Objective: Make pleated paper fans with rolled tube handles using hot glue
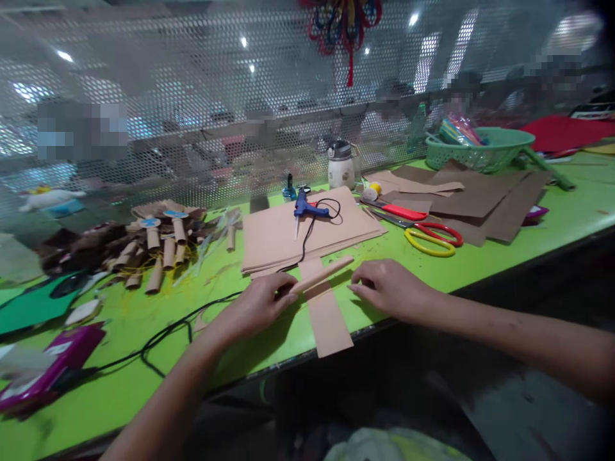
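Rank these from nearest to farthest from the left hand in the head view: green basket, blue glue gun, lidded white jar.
1. Blue glue gun: ahead, on the paper stack.
2. Lidded white jar: ahead, behind the stack.
3. Green basket: far right.

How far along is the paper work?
Looks done: several small brown rolls, piled far left. In hand: a slim paper piece in the left hand; the right hand is empty. Apparently left: the flat strip and stacked sheets, both unrolled.
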Motion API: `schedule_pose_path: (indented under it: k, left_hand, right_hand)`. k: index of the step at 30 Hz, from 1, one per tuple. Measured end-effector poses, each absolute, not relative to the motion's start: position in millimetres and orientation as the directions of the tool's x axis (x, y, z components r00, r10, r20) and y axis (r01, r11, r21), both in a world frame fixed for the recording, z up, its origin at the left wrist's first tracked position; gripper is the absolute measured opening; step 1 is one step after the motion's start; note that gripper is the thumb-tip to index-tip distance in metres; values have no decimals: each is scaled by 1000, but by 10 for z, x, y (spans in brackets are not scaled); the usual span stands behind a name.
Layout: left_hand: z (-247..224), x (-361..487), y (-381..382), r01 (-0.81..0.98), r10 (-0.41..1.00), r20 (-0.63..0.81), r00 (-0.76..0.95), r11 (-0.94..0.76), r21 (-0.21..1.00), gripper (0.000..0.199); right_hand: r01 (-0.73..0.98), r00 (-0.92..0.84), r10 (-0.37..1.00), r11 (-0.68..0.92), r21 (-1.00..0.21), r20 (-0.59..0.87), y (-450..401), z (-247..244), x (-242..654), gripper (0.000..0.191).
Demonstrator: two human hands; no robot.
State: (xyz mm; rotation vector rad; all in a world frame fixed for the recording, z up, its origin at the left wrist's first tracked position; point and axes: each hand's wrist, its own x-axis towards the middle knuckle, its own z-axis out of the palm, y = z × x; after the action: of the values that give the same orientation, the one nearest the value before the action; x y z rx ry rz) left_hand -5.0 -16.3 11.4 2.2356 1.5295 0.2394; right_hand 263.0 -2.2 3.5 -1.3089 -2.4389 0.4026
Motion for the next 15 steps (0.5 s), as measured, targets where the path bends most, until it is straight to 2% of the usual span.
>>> schedule_pose_path:
  k: [2, 4, 6, 8, 11, 13, 15]
  left_hand:
    - [144, -35, -180, 850, 923, -96, 374, -299, 434, 32]
    - [166, -19, -203, 850, 923, -96, 373, -298, 435, 32]
    - [169, -8, -230, 850, 923, -96, 373, -298, 435, 29]
    - [150, -5, -255, 853, 927, -91, 363, -292, 434, 27]
    - [95, -10, -279, 859, 935, -57, 349, -295, 419, 28]
    - [61, -10, -288, 858, 937, -44, 347, -298, 420, 28]
    - [47, -1, -299, 854, 937, -47, 345, -293, 430, 28]
  right_hand:
    - [749, -559, 801, 598, -285, 214, 71, 19, 2636, 16]
    - [764, -544, 788, 608, -219, 290, 203, 40, 2653, 17]
    - [769, -502, 776, 603, -213, 382, 368, 82, 2706, 15]
    - [748, -497, 762, 619, -239, 415, 535, 102, 2798, 11]
    - [646, -638, 699, 714, -270, 323, 701, 29, 2960, 17]
    - [564, -755, 618, 783, -262, 221, 732, -69, 3045, 27]
    - [544, -796, 584, 806, -233, 161, 722, -159, 3091, 27]
